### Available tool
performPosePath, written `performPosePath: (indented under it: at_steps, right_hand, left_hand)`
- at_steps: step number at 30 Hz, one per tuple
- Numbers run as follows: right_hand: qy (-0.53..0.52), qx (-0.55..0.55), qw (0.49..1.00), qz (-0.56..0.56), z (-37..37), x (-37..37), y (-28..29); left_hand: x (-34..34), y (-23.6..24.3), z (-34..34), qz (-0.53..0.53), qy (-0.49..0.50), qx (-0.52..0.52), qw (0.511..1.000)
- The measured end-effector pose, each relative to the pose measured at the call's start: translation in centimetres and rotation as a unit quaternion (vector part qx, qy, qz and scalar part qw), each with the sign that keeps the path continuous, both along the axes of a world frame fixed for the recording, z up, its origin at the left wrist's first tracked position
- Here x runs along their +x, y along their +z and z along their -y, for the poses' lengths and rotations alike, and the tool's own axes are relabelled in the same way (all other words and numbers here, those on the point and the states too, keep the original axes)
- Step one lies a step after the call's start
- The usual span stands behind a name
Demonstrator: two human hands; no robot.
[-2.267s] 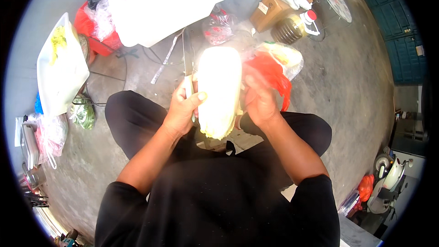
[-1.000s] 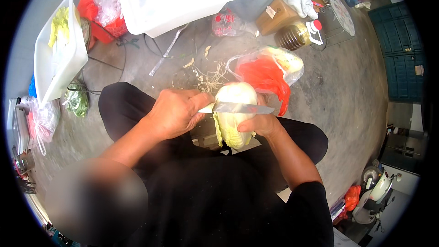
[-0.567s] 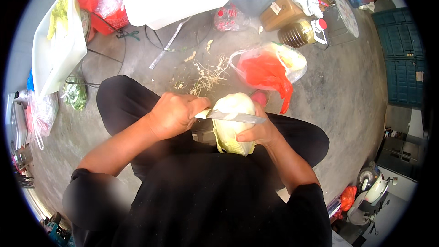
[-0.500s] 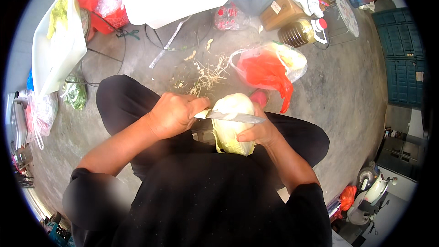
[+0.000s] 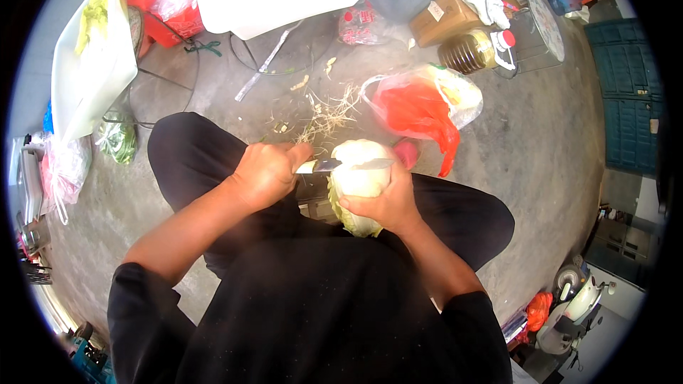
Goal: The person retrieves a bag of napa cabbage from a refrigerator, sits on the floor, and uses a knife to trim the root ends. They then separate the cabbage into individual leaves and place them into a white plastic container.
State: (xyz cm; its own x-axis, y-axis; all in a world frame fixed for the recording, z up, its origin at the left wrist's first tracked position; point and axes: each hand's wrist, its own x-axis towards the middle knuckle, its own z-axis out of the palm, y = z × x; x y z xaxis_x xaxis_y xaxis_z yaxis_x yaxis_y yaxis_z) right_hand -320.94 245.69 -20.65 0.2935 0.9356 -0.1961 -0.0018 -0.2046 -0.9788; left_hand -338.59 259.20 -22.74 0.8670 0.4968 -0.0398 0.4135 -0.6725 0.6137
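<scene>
Between my knees a pale napa cabbage stands tilted, its yellow-green leaf edges toward my lap. My right hand wraps its right side, thumb across the front. My left hand is closed around the light handle of a knife. The blade points right and enters the upper part of the cabbage, so part of it is hidden there. Both forearms come up from below.
Dry root scraps lie on the concrete floor ahead. Beyond my right knee is a plastic bag with red plastic inside. An oil jug and cardboard box stand farther back. At left is a white tub with leaves.
The knife blade has sunk into the cabbage, where before it lay across its front. My left hand has shifted slightly left, and my right hand has moved left around the cabbage.
</scene>
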Motion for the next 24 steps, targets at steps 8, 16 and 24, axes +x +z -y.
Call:
performPosePath:
  at_steps: [8,16,24]
  right_hand:
    - [0.094,-0.046,0.951,-0.290,0.0,1.6,-1.2]
    - [0.125,-0.054,0.892,-0.430,-0.3,1.2,-1.7]
    - [0.067,-0.037,0.988,-0.137,-0.6,0.4,-1.5]
  left_hand:
    - [1.0,-0.6,0.1,0.010,-0.006,0.007,1.000]
    - [1.3,-2.1,-0.8,0.108,-0.026,-0.016,0.994]
    - [1.3,-1.8,-0.3,-0.019,0.028,-0.035,0.999]
